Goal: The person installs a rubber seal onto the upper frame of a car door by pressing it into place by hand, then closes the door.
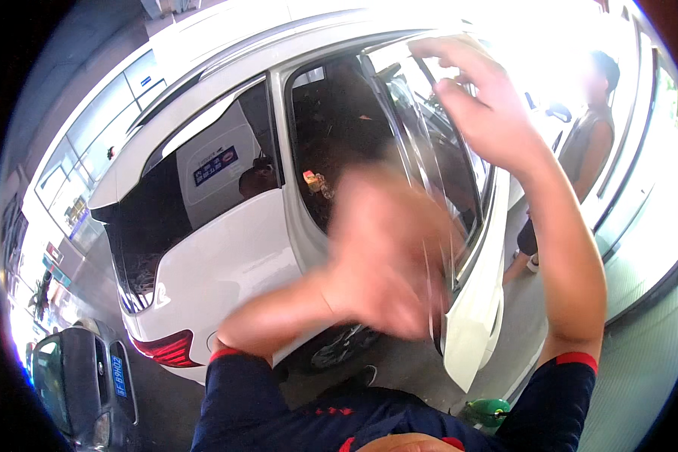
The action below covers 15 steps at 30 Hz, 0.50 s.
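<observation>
A white car (233, 248) stands before me with its rear side door (473, 331) swung open. My left hand (388, 252) is smeared by motion in front of the door opening and the door's inner edge, so its fingers are unclear. Up by the top of the door's window frame is my right hand (486, 109). Its thumb and fingers are apart and curved, and nothing solid shows between them. Shiny, see-through streaks run along the door window (437, 166); whether they are glass, trim or a clear film cannot be made out.
To the right, beyond the door, stands a person in a grey top (594, 147). A green rounded container (487, 410) is low beside my right arm. At the lower left a dark car (83, 384) is parked. Ribbed pale panelling (640, 361) borders the right side.
</observation>
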Motion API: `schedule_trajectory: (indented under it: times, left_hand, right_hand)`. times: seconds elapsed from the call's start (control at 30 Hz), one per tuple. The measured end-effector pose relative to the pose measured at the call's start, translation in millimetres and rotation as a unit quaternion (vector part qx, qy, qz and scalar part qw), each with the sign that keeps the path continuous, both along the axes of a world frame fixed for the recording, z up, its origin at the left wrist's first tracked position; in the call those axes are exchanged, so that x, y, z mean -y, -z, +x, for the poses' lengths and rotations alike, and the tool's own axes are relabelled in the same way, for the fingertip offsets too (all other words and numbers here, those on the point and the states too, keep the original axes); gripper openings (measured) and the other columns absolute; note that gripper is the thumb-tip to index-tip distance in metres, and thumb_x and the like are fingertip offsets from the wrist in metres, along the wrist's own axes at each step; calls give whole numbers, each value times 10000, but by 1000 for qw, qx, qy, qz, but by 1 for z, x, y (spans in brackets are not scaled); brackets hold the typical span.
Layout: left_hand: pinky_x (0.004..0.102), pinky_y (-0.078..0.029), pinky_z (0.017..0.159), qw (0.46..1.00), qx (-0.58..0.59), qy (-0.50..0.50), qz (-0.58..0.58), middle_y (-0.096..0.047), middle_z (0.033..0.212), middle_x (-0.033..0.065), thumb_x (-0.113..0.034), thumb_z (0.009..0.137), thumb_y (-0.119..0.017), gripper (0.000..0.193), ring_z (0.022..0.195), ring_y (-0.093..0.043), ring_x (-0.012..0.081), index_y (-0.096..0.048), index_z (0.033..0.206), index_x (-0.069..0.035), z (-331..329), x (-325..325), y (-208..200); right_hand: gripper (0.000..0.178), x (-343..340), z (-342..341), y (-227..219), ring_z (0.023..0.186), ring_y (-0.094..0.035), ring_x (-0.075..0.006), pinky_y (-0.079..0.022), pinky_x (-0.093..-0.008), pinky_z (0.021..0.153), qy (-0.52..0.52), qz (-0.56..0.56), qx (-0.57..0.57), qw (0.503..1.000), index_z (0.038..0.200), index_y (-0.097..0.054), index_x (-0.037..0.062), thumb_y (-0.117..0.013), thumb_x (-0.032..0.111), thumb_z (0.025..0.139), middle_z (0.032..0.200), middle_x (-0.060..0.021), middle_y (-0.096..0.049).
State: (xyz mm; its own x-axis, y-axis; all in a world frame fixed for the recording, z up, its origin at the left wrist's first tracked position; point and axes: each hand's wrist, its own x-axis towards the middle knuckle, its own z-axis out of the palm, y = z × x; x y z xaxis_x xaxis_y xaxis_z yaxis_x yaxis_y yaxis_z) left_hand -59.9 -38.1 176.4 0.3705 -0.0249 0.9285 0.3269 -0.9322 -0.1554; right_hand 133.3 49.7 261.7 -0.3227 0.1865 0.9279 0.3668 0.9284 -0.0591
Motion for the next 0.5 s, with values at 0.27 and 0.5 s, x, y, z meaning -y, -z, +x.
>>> schedule_trajectory:
  times: [0.27, 0.5]
  left_hand:
    - [564, -182, 1260, 884, -441, -20, -151, -514, 1402, 258, -470, 894, -606, 657, 1489, -337, 375, -574, 1335, 16, 98, 82, 147]
    - [561, -87, 1274, 858, -440, -74, -256, -340, 1593, 298, -564, 976, -488, 764, 1572, -173, 377, -479, 1486, 5, 73, 66, 161]
  right_hand:
    - [398, 43, 53, 86, 936, -555, -102, -451, -242, 812, 67, -189, -163, 966, 1266, -664, 34, -531, -41, 899, 1145, -43, -644]
    - [392, 77, 79, 134, 952, -519, -79, -420, -206, 786, 43, -221, -221, 949, 1241, -653, 9, -525, -90, 884, 1165, -23, -605]
